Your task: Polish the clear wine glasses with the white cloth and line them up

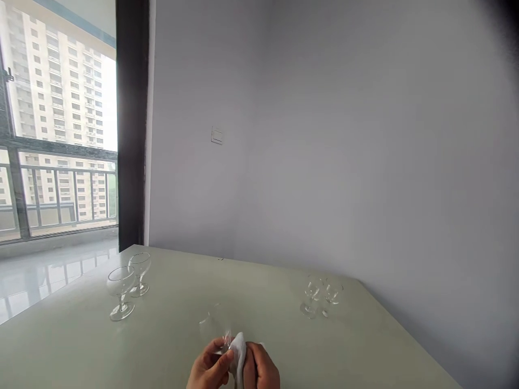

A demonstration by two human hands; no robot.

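Near the table's front edge, my left hand (211, 365) pinches a clear stemmed glass (214, 323) by its stem. The glass is tilted, its bowl pointing up and to the left, away from me. Beside it my right hand (263, 367) grips a white cloth (238, 354), which is pressed against the foot end of the glass. The cloth hides the foot. Both hands are close together, with the cloth between them.
Two stemmed glasses (121, 292) stand upright at the table's left side. More small stemmed glasses (311, 294) stand at the right. The pale table (170, 335) meets a grey wall behind; a window is at the left.
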